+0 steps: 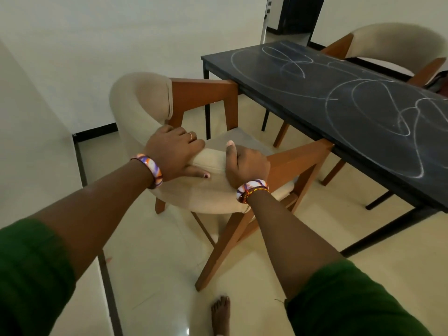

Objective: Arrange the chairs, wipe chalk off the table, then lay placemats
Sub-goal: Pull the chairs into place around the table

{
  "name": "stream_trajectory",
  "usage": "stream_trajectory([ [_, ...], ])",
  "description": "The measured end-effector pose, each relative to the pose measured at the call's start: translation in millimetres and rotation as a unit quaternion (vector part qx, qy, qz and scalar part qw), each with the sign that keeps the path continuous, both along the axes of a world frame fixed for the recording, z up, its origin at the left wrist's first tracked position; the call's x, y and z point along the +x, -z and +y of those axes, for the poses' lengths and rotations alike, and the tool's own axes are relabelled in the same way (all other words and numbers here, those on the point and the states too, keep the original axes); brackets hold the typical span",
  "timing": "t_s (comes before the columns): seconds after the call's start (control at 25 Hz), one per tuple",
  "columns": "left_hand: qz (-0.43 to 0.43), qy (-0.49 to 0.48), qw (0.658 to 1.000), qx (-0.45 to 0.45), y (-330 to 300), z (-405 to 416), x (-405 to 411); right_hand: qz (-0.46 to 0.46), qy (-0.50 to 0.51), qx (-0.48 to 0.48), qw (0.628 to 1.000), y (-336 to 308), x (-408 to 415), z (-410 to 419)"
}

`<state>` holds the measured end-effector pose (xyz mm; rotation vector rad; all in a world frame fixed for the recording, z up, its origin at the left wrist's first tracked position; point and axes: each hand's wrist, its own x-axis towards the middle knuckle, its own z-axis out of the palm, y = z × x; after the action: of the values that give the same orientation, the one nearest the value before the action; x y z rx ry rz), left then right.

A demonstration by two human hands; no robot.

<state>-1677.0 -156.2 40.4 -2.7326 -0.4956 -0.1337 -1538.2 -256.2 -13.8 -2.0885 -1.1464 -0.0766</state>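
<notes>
A cream-upholstered chair (140, 98) with an orange-brown wooden frame stands at the near long side of the black table (363, 112), its armrests touching the table's edge. My left hand (173, 154) grips the top of the curved backrest, fingers over the rim. My right hand (246, 166) grips the same rim just to the right, thumb up. White chalk scribbles (378, 103) cover the tabletop. A second matching chair (392, 44) stands at the table's far side.
White walls close in at the left and behind the table. A dark doorway (298, 15) opens at the far end. The floor is glossy cream tile with a dark strip (106, 275) at the left. My bare foot (220, 314) stands behind the chair.
</notes>
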Motion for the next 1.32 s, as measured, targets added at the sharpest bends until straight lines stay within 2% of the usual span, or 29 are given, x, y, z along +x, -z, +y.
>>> stream_trajectory([
  [0.24,-0.023,-0.001,1.000,-0.016,7,-1,0,0.005,-0.022,0.018,1.000,3,1,-2],
  [0.44,-0.019,0.003,0.999,-0.049,2,4,-2,0.010,-0.023,-0.015,1.000,-1,-3,-2],
  [0.52,-0.014,0.042,0.994,-0.096,-2,17,-7,0.049,-0.013,-0.073,0.996,-13,2,4],
  [0.6,-0.033,0.092,0.979,-0.179,-12,41,-22,0.110,-0.011,-0.182,0.977,-38,-2,24],
  [0.68,-0.138,0.084,0.954,-0.252,-15,93,-37,0.155,-0.060,-0.258,0.952,-58,-25,59],
  [0.76,-0.250,-0.045,0.911,-0.324,-11,168,-49,0.123,-0.132,-0.279,0.943,-70,-66,106],
  [0.84,-0.273,-0.189,0.822,-0.463,-8,224,-47,0.033,-0.154,-0.275,0.949,-77,-99,148],
  [0.88,-0.266,-0.218,0.778,-0.526,-7,240,-40,-0.014,-0.144,-0.287,0.947,-81,-109,166],
  [0.92,-0.267,-0.223,0.749,-0.564,-5,252,-33,-0.054,-0.126,-0.307,0.942,-83,-116,183],
  [1.0,-0.345,-0.226,0.716,-0.563,-2,262,-24,-0.099,-0.086,-0.324,0.937,-85,-125,207],
  [1.08,-0.425,-0.233,0.669,-0.564,0,260,-20,-0.109,-0.063,-0.293,0.948,-84,-134,223],
  [1.12,-0.444,-0.231,0.654,-0.567,2,260,-18,-0.111,-0.056,-0.270,0.955,-83,-137,228],
  [1.2,-0.450,-0.234,0.660,-0.554,7,260,-17,-0.111,-0.044,-0.254,0.960,-82,-139,233],
  [1.32,-0.462,-0.231,0.668,-0.537,8,264,-10,-0.105,-0.041,-0.295,0.949,-84,-135,237],
])
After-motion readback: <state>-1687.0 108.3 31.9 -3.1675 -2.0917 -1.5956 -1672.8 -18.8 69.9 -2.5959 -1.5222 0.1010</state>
